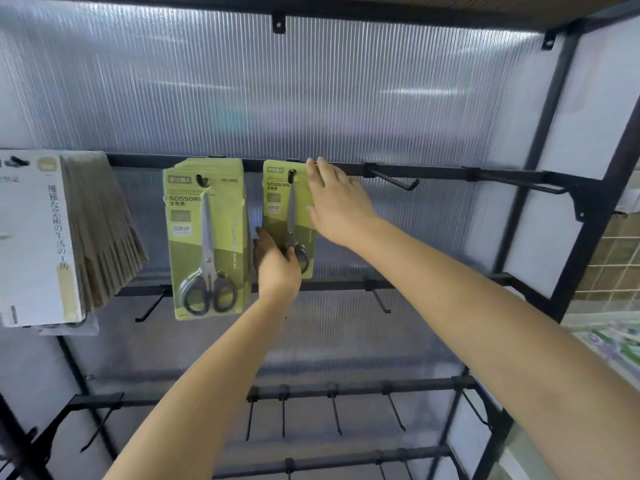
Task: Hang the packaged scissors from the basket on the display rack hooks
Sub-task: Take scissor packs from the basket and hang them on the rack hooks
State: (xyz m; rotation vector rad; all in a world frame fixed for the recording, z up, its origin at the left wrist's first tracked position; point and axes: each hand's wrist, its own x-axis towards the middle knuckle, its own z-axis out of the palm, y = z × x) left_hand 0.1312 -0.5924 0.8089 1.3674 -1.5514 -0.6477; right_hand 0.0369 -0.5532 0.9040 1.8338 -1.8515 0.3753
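Observation:
A green card pack of scissors (282, 206) hangs by its top hole on a hook of the black display rack (433, 173). My left hand (277, 268) pinches its lower left edge, thumb on the front by the scissor handles. My right hand (337, 200) lies flat with straight fingers against the pack's upper right edge, fingertips at the rack bar. To the left, a thick stack of the same scissors packs (207, 237) hangs on another hook. The basket is out of view.
White and brown packs (62, 237) hang at the far left. Bare hooks (394, 180) stick out to the right on the same bar, and several more on the lower bars (332, 410). A ribbed translucent panel backs the rack.

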